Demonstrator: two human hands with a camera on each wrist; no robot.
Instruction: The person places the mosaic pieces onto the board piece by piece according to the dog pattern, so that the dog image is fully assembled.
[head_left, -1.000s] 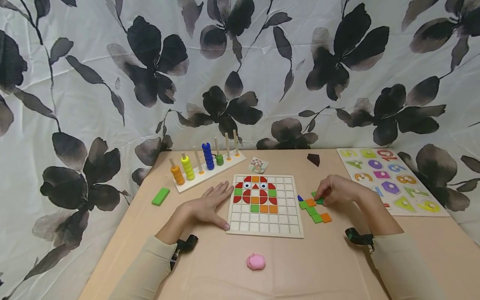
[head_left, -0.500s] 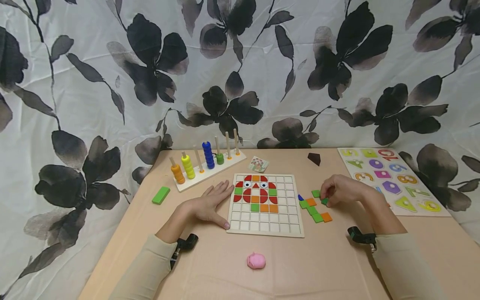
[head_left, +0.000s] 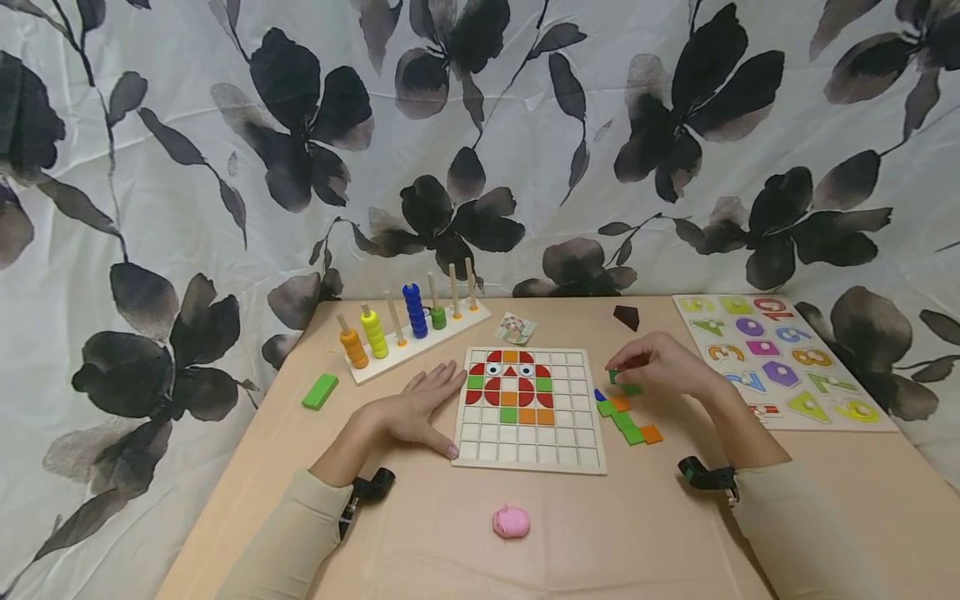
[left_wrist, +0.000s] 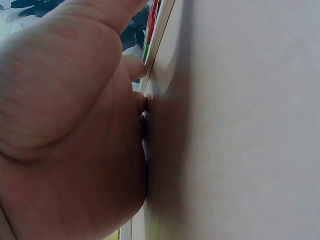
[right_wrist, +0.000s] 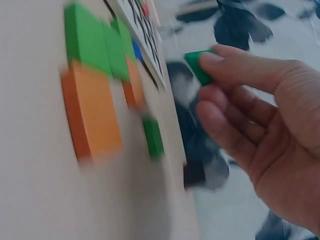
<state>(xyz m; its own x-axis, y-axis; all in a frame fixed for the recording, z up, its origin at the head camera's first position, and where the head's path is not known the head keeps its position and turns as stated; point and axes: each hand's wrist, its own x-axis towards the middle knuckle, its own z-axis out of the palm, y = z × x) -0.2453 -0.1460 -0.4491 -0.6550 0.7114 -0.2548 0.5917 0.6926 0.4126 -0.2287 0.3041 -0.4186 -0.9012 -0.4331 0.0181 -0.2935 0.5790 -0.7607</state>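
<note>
My left hand (head_left: 408, 417) lies with spread fingers on the table, its thumb and fingertips at the left edge of a white grid board (head_left: 487, 454). Red, green, orange and white tiles on the board's upper left form an owl-like picture. My right hand (head_left: 663, 365) pinches a small green tile (right_wrist: 198, 65) between thumb and forefinger, raised off the table to the right of the board; the tile looks pointed, but its full shape is partly hidden by the fingers. Under and beside that hand lie loose green tiles (head_left: 624, 422), orange tiles (right_wrist: 97, 115) and a blue tile (head_left: 599, 395).
Behind the board stand a peg rack (head_left: 420, 340) with coloured rings and a small picture card (head_left: 516, 327). A number puzzle board (head_left: 783, 358) lies at the right, a dark brown piece (head_left: 626, 317) at the back. A green block (head_left: 320, 392) and pink toy (head_left: 512, 522) lie nearer.
My right hand has picked up the green tile from the right side of the loose tiles and moved left with it toward the board. My left hand stays in place.
</note>
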